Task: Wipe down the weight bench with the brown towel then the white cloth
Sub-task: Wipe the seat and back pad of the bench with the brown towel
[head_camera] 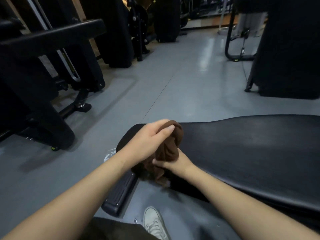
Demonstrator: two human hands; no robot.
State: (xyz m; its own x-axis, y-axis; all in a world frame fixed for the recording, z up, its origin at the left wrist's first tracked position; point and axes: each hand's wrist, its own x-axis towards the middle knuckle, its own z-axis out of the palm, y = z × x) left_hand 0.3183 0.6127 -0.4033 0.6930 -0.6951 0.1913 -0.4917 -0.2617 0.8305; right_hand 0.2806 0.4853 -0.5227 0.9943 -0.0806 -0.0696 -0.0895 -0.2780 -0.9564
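Observation:
The black padded weight bench (pixel 242 153) stretches from the middle of the view to the right edge. A bunched brown towel (pixel 170 149) is held over the bench's narrow left end. My left hand (pixel 150 139) grips the towel's upper part, with the fingers curled over it. My right hand (pixel 173 162) grips the towel's lower part from the right, and loose folds hang below it. No white cloth is in view.
A black foot plate (pixel 119 194) sticks out below the bench end. My white shoe (pixel 155 222) stands on the grey floor (pixel 173 84). Dark gym machines (pixel 43 75) stand to the left, and another machine (pixel 285 49) stands at the far right.

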